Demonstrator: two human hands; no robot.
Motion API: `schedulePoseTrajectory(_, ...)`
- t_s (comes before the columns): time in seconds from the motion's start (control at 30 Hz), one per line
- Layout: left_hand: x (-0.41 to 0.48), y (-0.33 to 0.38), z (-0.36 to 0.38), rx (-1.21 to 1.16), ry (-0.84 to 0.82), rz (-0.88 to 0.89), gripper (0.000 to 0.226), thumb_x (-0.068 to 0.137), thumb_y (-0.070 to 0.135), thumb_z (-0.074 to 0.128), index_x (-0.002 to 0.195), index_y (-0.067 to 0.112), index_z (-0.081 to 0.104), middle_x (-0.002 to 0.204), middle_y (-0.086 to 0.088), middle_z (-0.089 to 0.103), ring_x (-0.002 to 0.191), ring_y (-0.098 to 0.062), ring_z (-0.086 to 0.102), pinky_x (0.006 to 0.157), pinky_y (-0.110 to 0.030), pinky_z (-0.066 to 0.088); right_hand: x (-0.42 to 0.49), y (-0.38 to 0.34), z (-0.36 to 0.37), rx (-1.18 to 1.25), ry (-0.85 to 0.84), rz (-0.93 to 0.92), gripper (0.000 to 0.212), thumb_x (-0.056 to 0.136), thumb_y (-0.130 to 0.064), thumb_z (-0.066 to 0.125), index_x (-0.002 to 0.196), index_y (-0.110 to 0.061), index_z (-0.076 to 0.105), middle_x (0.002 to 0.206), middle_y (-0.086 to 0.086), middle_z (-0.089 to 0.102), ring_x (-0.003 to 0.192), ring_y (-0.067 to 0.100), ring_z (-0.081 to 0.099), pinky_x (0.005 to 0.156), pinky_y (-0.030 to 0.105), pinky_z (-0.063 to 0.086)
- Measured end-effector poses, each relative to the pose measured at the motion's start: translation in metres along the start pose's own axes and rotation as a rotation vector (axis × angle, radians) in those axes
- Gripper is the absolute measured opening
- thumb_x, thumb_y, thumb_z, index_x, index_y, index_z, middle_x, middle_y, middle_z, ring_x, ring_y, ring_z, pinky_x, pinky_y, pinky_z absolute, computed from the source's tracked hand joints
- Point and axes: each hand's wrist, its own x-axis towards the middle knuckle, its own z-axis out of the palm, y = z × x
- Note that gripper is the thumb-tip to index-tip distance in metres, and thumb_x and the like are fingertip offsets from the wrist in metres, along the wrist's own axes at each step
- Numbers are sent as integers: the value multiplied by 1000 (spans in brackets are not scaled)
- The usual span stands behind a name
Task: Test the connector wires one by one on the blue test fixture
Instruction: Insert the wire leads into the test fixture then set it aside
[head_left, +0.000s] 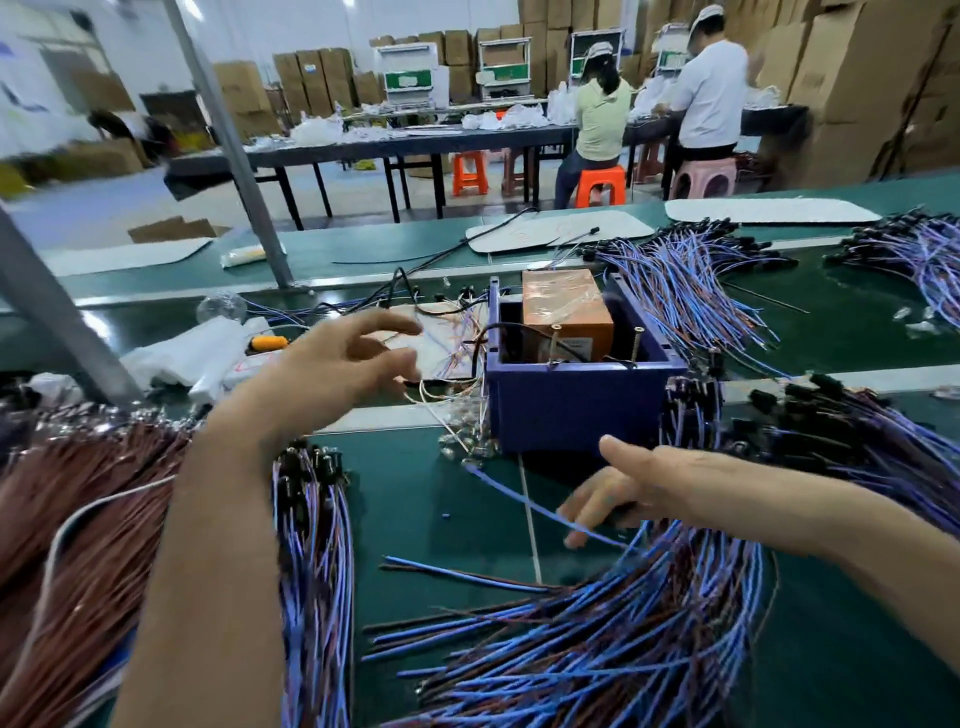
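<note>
The blue test fixture (571, 400), an open box with an orange block inside, stands mid-table on the green belt. My left hand (337, 364) hovers left of it, fingers spread, holding nothing. Below the fixture, my right hand (639, 488) reaches down to the belt, its fingers touching a single blue connector wire (519, 499) that runs from the fixture's base. A big pile of blue and brown connector wires (597, 649) lies under my right forearm. Another bundle (311, 545) lies beside my left forearm.
Brown wires (78, 545) fill the near left. More blue wire bundles (685, 280) lie behind and right of the fixture. Thin test leads (452, 358) trail from the fixture's left side. A metal post (234, 150) rises at left. Two people sit at a far table.
</note>
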Motion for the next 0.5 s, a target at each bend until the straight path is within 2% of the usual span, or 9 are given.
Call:
schedulePoseTrajectory(0.07,1,-30,-25,328,167,-243,33,90,23,63,122,18,57,103,-7,69,98,-27,64,83,-34,53,2,2,15,-106,-67,135,59,99,-55,30,122,-10,60,101,-3,62,93,10,59,76,14,46)
schedulePoseTrajectory(0.1,0,-44,-36,459,171,-360,38,90,23,64,126,16,55,113,-10,65,104,-29,60,91,-38,49,2,3,21,-132,-107,189,59,98,-56,31,119,-8,60,100,5,60,90,14,56,73,16,45)
schedulePoseTrajectory(0.17,-4,-65,-48,541,59,-517,42,88,22,66,129,15,55,124,-12,60,113,-28,55,103,-40,40,3,2,28,-144,-143,215,59,97,-56,35,112,-5,62,104,22,62,85,23,56,76,27,48)
schedulePoseTrajectory(0.2,-5,-70,-49,527,-3,-555,41,88,18,67,127,15,57,124,-11,61,113,-27,56,105,-38,39,3,2,29,-158,-129,198,60,97,-56,36,109,-4,62,108,24,62,85,31,58,80,35,49)
schedulePoseTrajectory(0.27,-6,-74,-48,504,-66,-570,36,86,9,67,121,13,61,121,-11,62,106,-23,57,97,-28,40,4,-1,30,-182,-106,156,57,98,-53,37,106,-2,63,109,24,63,97,40,59,91,45,48)
schedulePoseTrajectory(0.3,-6,-75,-47,502,-62,-565,34,86,7,68,120,13,63,119,-11,62,101,-21,56,91,-24,39,5,-3,29,-172,-111,134,55,98,-52,38,106,-4,66,108,21,65,101,37,60,94,44,46)
schedulePoseTrajectory(0.37,-3,-78,-44,496,-19,-552,35,86,10,68,120,15,64,120,-11,62,100,-22,55,88,-24,37,6,-8,27,-178,-145,77,51,94,-55,39,106,-17,71,106,2,71,101,17,65,98,31,46)
schedulePoseTrajectory(0.43,-2,-81,-42,497,3,-554,37,86,17,69,122,19,63,123,-10,60,109,-26,55,94,-28,38,8,-11,26,-208,-177,48,51,87,-60,38,106,-29,73,107,-12,71,101,2,63,98,23,44)
schedulePoseTrajectory(0.5,-1,-85,-40,474,2,-547,32,86,17,69,118,20,66,120,-10,62,110,-26,56,98,-31,39,12,-10,27,-204,-181,31,51,85,-62,38,106,-30,73,105,-13,71,99,2,63,96,23,46)
